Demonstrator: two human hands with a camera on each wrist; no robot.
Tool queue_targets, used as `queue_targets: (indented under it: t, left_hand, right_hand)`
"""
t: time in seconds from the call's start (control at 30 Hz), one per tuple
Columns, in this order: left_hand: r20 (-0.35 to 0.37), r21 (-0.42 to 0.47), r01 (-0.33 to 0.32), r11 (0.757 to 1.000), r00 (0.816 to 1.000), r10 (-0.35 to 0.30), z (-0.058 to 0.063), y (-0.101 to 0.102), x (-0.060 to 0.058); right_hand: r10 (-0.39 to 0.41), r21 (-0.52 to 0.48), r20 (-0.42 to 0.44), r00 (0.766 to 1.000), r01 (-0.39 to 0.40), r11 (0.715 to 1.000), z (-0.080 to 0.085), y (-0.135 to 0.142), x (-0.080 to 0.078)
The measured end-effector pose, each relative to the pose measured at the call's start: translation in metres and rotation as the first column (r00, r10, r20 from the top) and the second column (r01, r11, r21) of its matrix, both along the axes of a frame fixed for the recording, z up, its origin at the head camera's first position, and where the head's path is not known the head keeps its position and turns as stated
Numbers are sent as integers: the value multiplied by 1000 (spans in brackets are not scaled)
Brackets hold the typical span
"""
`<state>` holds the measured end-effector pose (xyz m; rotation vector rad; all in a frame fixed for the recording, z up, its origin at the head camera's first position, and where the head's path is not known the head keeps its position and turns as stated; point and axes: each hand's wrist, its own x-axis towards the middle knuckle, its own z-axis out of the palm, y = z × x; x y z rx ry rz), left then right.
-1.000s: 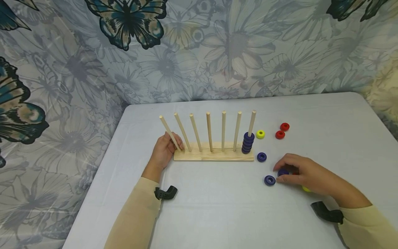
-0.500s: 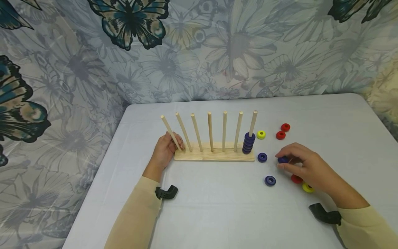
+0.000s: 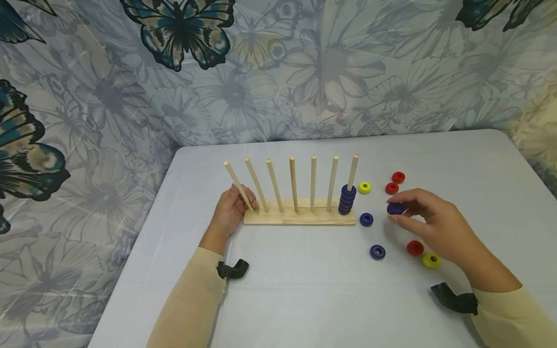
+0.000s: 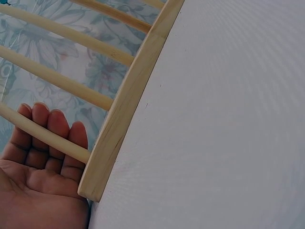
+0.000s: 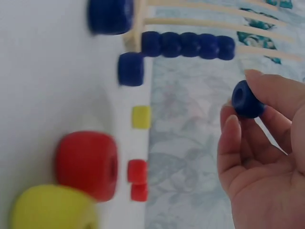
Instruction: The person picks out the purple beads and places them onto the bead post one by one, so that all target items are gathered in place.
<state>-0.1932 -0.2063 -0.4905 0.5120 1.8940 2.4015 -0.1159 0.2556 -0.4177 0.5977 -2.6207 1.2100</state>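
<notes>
Between the thumb and fingers of my right hand [image 3: 441, 224] a dark blue ring bead [image 3: 395, 209] is pinched, raised above the table. The right wrist view shows the bead's hole facing sideways. A wooden rack [image 3: 300, 218] stands upright with a row of several pegs. Several blue beads [image 3: 346, 199] are stacked on its rightmost peg; the other pegs are bare. At the rack's left end rests my left hand [image 3: 227, 212], its loosely bent fingers [image 4: 58, 125] behind the end peg [image 4: 52, 139], palm up in the left wrist view.
Two loose blue beads [image 3: 366, 219] lie right of the rack and nearer me. A yellow bead [image 3: 364, 187] and two red beads [image 3: 392, 188] lie farther back. Another red bead [image 3: 415, 248] and yellow bead [image 3: 432, 260] are below my right hand. A floral cloth [image 3: 278, 96] hangs behind the table.
My right hand has lifted the blue bead off the table and carried it away from me, uncovering the near red and yellow beads. The left hand stays where it was.
</notes>
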Motion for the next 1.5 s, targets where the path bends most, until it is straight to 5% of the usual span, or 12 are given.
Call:
queue_targets:
  t: [0.47,1.0,1.17,1.4,1.5]
  left_hand:
    - [13,27,12,1000,1000,-12,-3,-2,-2]
    - [6,20,14,1000,1000,-14,-3,-2,-2]
    - [3,20,12,1000,1000,-12,-3,-2,-2]
    - [9,15,10,1000,1000,-10,-3,-2,-2]
    - [11,14,8,1000,1000,-8,-2,-2,-2]
  right_hand:
    - [49,-112,-182,982,-70,991,32,-26,-10]
    - [63,-268,-221,973,-123,955,58,-56,-17]
    - [93,-349,-217,972,-166,922,63,-63,-18]
    - [168,-499,-263,950,-283,819,69,-75,-23]
    - [170,-518,-298,939,-308,798,71,-80,-26]
